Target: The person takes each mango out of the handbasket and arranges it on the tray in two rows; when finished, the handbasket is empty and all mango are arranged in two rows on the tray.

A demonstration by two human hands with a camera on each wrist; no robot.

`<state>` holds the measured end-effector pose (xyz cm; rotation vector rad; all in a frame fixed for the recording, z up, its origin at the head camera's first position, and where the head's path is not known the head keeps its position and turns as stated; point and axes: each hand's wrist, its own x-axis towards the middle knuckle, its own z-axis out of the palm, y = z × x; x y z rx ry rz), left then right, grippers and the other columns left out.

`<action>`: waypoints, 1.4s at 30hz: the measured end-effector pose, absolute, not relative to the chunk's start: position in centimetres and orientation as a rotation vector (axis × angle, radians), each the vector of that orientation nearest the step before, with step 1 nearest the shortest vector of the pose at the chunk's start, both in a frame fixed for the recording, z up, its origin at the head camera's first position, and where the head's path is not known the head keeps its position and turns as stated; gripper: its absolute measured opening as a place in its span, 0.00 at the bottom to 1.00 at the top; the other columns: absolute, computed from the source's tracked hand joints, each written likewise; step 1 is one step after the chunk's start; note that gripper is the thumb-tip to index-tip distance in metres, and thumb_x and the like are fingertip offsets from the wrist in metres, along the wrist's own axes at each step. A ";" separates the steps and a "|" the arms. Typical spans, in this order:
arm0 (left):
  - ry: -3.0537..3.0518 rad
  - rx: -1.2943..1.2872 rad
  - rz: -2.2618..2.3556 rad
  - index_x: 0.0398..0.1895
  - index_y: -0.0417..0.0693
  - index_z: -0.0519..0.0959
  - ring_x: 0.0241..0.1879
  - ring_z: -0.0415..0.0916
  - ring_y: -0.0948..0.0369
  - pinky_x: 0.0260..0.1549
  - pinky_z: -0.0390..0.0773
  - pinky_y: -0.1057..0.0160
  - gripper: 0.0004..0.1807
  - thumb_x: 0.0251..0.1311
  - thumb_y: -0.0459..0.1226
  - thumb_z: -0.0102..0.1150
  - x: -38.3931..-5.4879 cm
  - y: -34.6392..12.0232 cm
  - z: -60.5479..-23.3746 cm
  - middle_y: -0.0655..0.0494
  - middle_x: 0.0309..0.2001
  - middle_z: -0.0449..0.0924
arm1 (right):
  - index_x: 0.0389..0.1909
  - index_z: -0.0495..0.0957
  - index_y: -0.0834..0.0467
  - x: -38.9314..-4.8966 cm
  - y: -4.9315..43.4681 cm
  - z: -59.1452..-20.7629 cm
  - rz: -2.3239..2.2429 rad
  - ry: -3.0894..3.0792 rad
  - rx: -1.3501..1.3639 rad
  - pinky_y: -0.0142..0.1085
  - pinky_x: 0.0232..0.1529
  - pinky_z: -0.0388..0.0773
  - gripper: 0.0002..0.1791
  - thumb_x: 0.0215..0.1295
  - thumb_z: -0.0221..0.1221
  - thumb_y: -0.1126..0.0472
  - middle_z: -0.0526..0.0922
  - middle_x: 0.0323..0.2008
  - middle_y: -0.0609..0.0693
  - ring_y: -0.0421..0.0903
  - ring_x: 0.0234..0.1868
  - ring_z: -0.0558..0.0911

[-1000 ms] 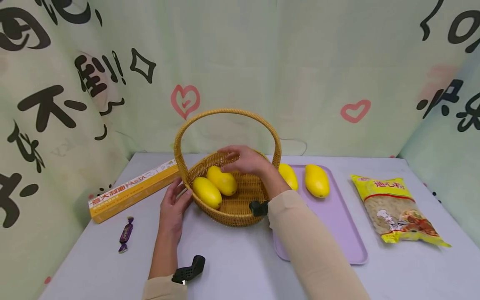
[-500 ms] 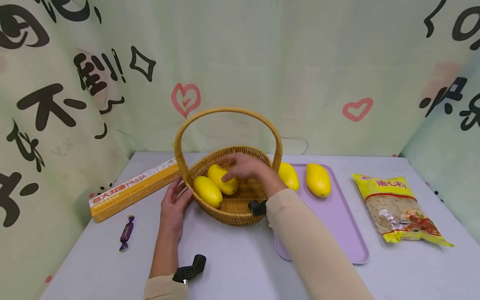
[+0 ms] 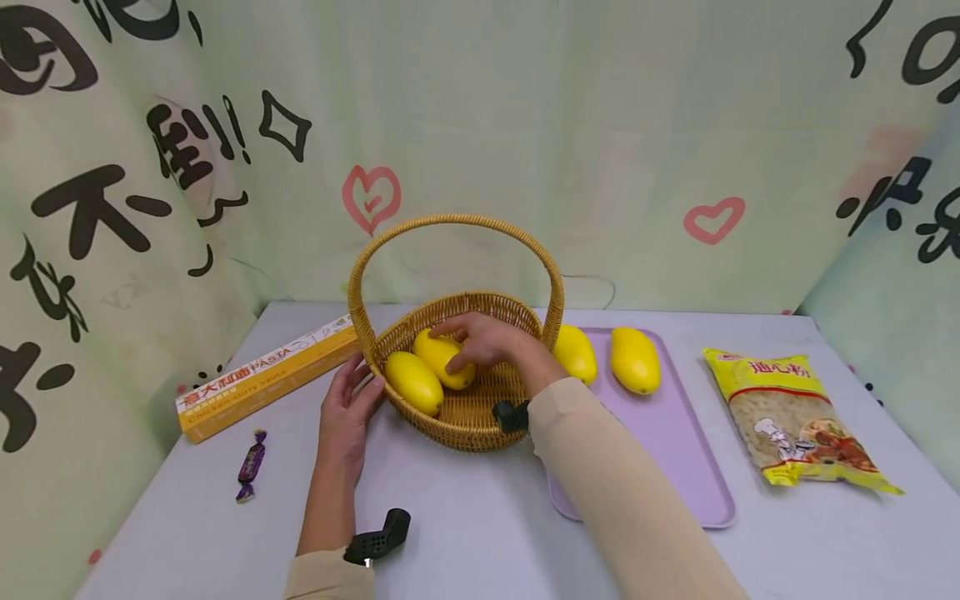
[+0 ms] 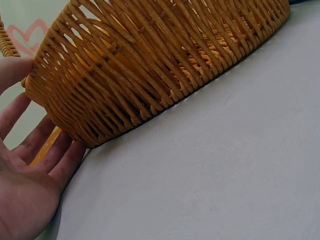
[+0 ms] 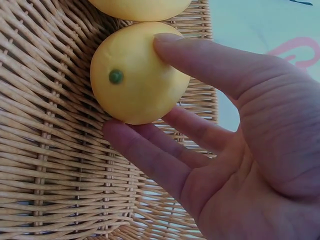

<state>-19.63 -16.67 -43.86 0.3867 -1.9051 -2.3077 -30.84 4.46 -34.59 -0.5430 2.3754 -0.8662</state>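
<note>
Two yellow mangoes lie in the left half of a wicker basket (image 3: 457, 437) with a tall arched handle. My right hand (image 3: 491, 342) reaches into it and holds the mango nearer the back (image 3: 431, 348). In the right wrist view the thumb presses on top of this mango (image 5: 132, 75), beside its green stem end, and fingers curve beneath. The other mango (image 3: 414, 383) rests against the basket's left wall. My left hand (image 3: 348, 408) touches the basket's outer left side. In the left wrist view its fingers (image 4: 37, 142) lie fairly straight along the wicker, thumb by the rim.
Right of the basket, a lilac tray (image 3: 697, 467) bears two more mangoes (image 3: 635, 361). A bag of pasta (image 3: 798, 421) lies further right. A long orange-and-white pasta box (image 3: 270, 379) and a purple wrapped candy (image 3: 251, 467) lie on the left.
My right hand has come down from above the basket onto the rear mango, and its thumb and fingers have closed round it. The left hand stays at the basket's side.
</note>
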 end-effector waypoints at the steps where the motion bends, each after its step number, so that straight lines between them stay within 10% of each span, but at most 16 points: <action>1: -1.905 0.386 -2.307 0.79 0.64 0.63 0.71 0.67 0.61 0.71 0.71 0.62 0.34 0.72 0.42 0.61 -19.6 -16.7 -43.9 0.57 0.74 0.67 | 0.72 0.74 0.43 -30.8 4.5 -34.6 -0.873 2.369 -0.541 0.39 0.49 0.86 0.34 0.66 0.68 0.63 0.67 0.74 0.63 0.54 0.63 0.76; 22: -1.909 0.383 -2.302 0.79 0.64 0.63 0.71 0.68 0.61 0.72 0.71 0.61 0.34 0.72 0.42 0.62 -19.8 -16.5 -43.8 0.57 0.74 0.67 | 0.72 0.73 0.45 -30.3 5.4 -33.1 -1.036 2.400 -0.578 0.50 0.51 0.87 0.34 0.65 0.69 0.62 0.71 0.70 0.62 0.52 0.44 0.83; 42: -1.902 0.391 -2.318 0.80 0.64 0.62 0.71 0.68 0.62 0.71 0.71 0.62 0.35 0.72 0.42 0.62 -19.6 -16.6 -43.7 0.57 0.74 0.67 | 0.70 0.75 0.41 -28.3 6.0 -30.9 -1.131 2.458 -0.611 0.49 0.51 0.87 0.34 0.63 0.70 0.59 0.77 0.63 0.55 0.51 0.51 0.82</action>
